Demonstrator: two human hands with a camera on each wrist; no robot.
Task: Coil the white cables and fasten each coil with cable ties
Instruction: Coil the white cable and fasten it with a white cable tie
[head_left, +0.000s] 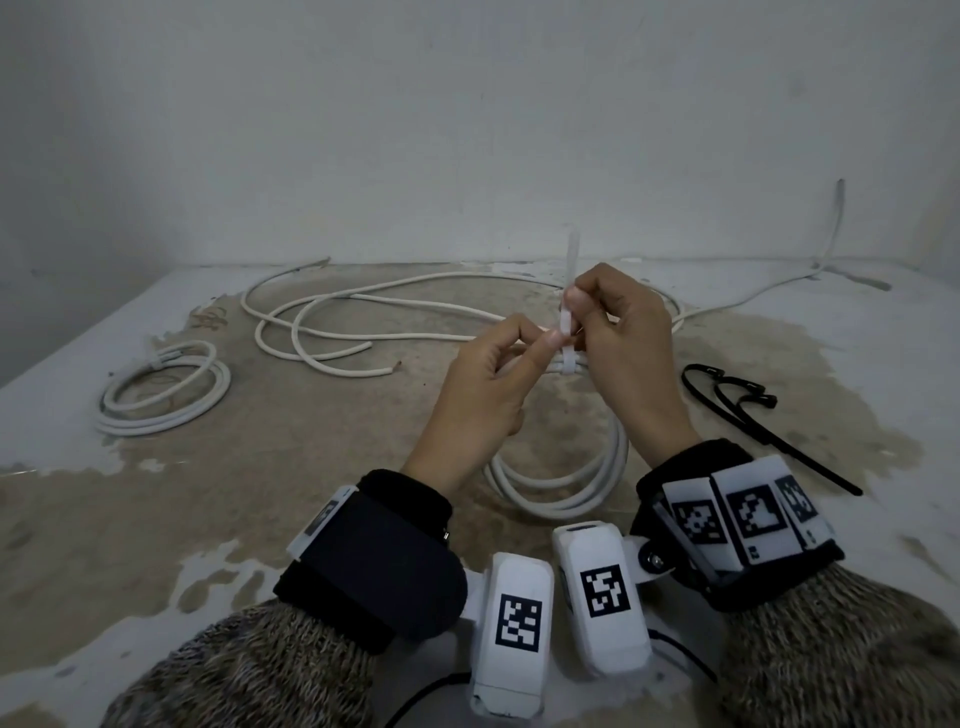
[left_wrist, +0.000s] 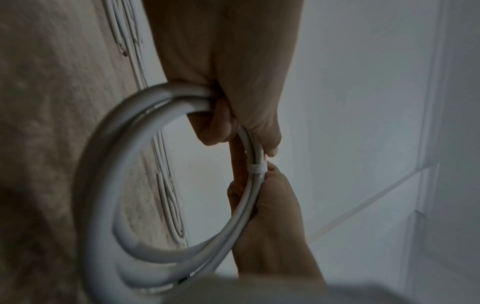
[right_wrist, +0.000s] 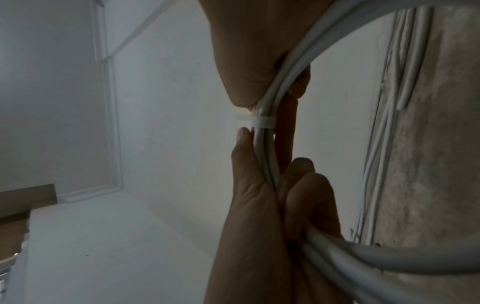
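Head view, white cable coil (head_left: 561, 483), white tie (head_left: 567, 364) cinched around

Both arms reach forward, side by side, with the wrists close together. The left hand (head_left: 480, 387) is up in the air with its fingers curled and its thumb pinching. The right hand (head_left: 626, 345) is just beside it, fingers curled and pinching too.

grey knit sleeves (head_left: 270, 670), black wristbands (head_left: 374, 561), tagged white cameras (head_left: 511, 629)
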